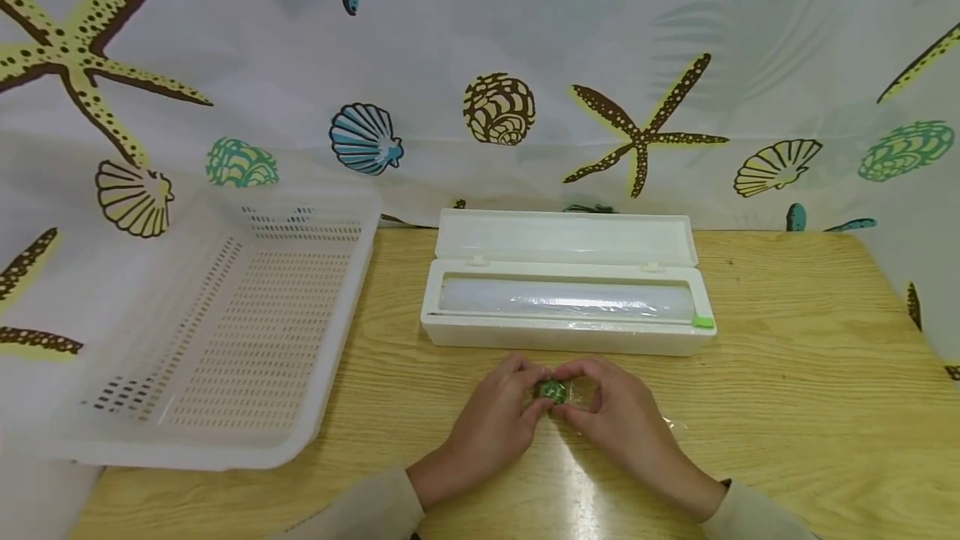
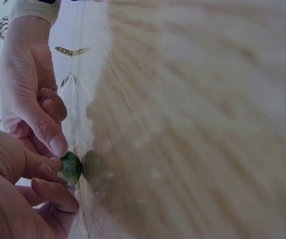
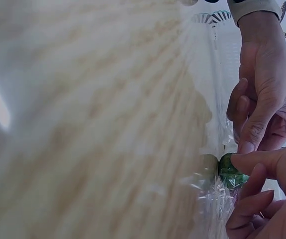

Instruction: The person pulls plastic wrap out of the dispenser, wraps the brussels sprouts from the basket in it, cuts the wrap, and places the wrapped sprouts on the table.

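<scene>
A small, round, dark green thing (image 1: 552, 392) with lighter marks rests on the table between both hands, clear plastic wrap around it. My left hand (image 1: 491, 411) holds its left side between thumb and fingers. From the right, my right hand (image 1: 622, 415) pinches it and the wrap at its edge. The left wrist view shows the green thing (image 2: 70, 168) under the fingertips, with crinkled plastic wrap (image 2: 85, 214) below it. In the right wrist view, fingers touch the green thing (image 3: 228, 167) and shiny wrap (image 3: 215, 201) spreads beside it. Its exact kind cannot be told.
Behind the hands stands a white box (image 1: 555, 336), its lid (image 1: 566, 238) raised, holding a roll of plastic wrap (image 1: 562, 297). A green tab (image 1: 702, 322) sits at its right end. A white perforated basket (image 1: 300, 432) stands left on the wooden table (image 1: 810, 407). A patterned cloth (image 1: 450, 32) hangs behind.
</scene>
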Demonstrator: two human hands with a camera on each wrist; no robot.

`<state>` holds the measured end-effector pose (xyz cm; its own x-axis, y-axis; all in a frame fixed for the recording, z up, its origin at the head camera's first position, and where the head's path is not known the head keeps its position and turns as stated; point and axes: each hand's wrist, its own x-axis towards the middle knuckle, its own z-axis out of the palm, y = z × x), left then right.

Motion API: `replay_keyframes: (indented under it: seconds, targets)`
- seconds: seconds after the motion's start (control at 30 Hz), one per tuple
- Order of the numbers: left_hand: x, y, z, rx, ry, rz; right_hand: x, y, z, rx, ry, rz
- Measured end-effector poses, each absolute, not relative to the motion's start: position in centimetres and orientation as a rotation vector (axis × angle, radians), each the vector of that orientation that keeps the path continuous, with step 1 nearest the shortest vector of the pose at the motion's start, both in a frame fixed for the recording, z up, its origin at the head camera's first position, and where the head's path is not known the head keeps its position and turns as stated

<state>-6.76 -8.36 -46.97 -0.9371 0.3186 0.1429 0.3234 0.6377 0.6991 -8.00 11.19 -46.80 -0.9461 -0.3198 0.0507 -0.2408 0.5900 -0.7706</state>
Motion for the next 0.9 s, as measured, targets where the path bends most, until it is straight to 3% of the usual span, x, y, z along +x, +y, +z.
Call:
replay_keyframes:
  seconds: [0.5, 0.9]
  targets:
    - [-6.3, -8.8, -47.4, -0.611, -2.744, -1.312, -8.0, 11.3, -47.0, -0.483, 2.714, -1.318]
    - [-5.8, -8.5, -46.7, -0.492, -2.787, -1.331, -8.4, 11.2, -46.8, -0.531, 2.679, -1.321]
